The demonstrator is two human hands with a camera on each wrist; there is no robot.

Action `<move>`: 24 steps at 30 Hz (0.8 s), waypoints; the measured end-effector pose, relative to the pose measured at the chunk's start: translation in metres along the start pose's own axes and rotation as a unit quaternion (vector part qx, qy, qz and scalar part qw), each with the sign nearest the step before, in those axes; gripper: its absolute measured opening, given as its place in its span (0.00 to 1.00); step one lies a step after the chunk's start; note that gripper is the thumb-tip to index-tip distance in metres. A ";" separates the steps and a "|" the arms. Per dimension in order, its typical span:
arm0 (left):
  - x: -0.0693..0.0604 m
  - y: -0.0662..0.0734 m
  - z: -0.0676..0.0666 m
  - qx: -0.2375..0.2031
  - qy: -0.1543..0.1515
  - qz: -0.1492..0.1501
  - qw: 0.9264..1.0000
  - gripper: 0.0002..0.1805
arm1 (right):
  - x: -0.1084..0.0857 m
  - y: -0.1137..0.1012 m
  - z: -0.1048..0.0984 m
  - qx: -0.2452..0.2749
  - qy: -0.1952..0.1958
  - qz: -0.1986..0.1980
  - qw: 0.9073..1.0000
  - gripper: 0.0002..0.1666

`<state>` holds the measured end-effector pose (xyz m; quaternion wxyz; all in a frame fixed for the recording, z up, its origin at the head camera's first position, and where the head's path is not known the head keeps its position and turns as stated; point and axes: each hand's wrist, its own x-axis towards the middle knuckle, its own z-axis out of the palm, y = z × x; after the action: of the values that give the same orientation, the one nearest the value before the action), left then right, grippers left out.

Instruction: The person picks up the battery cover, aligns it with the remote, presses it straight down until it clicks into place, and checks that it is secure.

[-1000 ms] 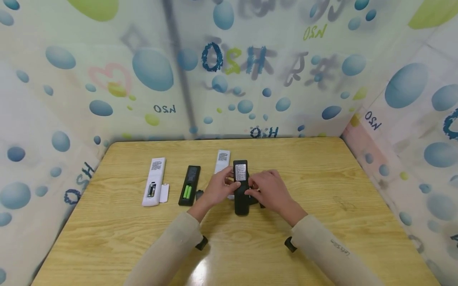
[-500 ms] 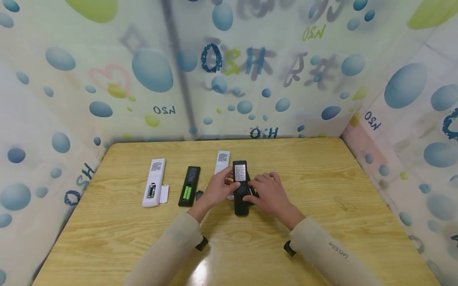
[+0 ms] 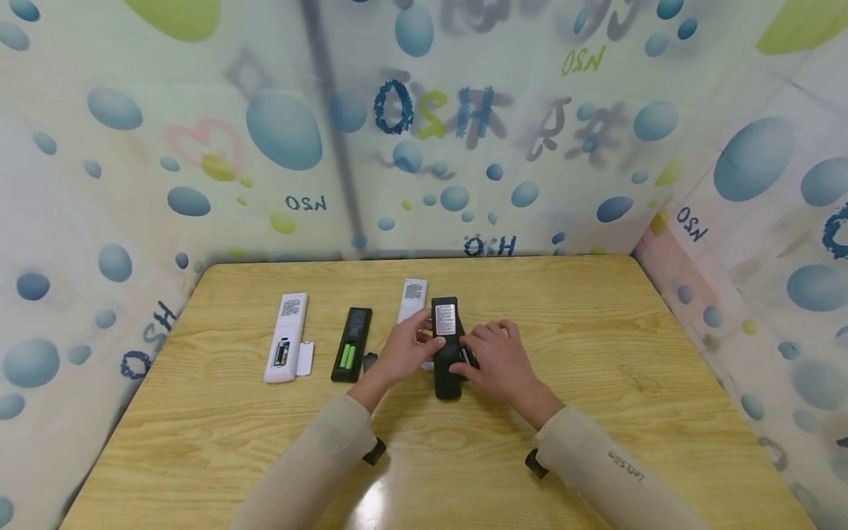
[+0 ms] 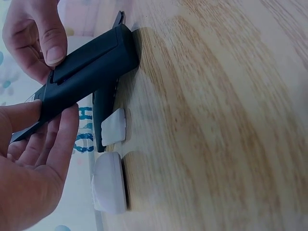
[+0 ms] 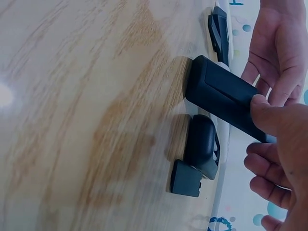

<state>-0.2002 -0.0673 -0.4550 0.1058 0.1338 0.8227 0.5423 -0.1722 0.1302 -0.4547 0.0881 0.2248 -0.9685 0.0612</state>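
The left hand (image 3: 404, 344) gripped a black remote control (image 3: 445, 359), likely light, rigid and slick, best held by its sides; the right hand (image 3: 498, 362) pinched its edge.

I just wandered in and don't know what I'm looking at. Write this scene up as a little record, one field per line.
Held item: black remote control, labelled back facing the head camera
Left hand: grips that remote
Right hand: thumb at its battery cover
Far left: white remote, battery compartment open, white cover beside it
Next along: open black remote with two green batteries
Partly hidden in the head view: another white remote, another black remote
Surface: wood-grain table
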 end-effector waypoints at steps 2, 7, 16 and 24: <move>0.000 -0.001 0.000 0.000 0.001 -0.001 1.000 0.21 | -0.001 0.000 0.000 0.000 0.001 0.000 1.000 0.29; 0.000 -0.001 0.001 -0.003 0.004 0.000 1.000 0.21 | -0.001 -0.001 0.000 0.001 0.001 0.003 1.000 0.29; 0.000 0.002 0.002 0.009 0.010 -0.001 1.000 0.20 | 0.000 -0.004 -0.001 0.017 -0.011 0.025 0.999 0.25; -0.002 0.001 0.002 0.005 0.011 0.000 1.000 0.21 | -0.001 -0.004 0.002 0.030 -0.012 0.031 0.999 0.26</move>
<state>-0.1980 -0.0655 -0.4550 0.0955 0.1286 0.8264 0.5399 -0.1700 0.1267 -0.4567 0.0675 0.1979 -0.9738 0.0897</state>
